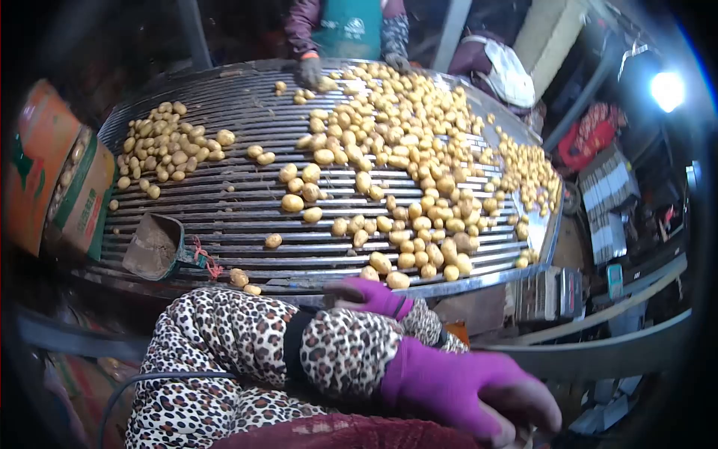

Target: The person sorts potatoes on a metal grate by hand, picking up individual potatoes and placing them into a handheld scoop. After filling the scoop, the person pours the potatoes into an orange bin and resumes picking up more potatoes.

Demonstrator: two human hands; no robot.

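My left hand point(479, 389), in a purple glove with dark fingertips, is at the lower right, its fingers curled together. A small pale bit shows at its fingertips, too little to name. Behind that arm, at the near edge of the slatted metal table point(292, 258), is my right hand point(368, 296) in a matching glove. Its visible fingers stretch leftward and hold nothing that shows; my leopard-print sleeve point(344, 352) hides part of it. A large spread of potatoes point(426, 150) lies just beyond, and a smaller pile point(168, 146) is at the left.
A scoop point(155, 247) with a red cord lies at the table's left front. Open printed cartons point(82, 194) stand beside it. Opposite, a co-worker's gloved hand point(311, 71) touches the potatoes. Stacked flat boxes point(604, 198) and a bright lamp point(668, 91) are at the right.
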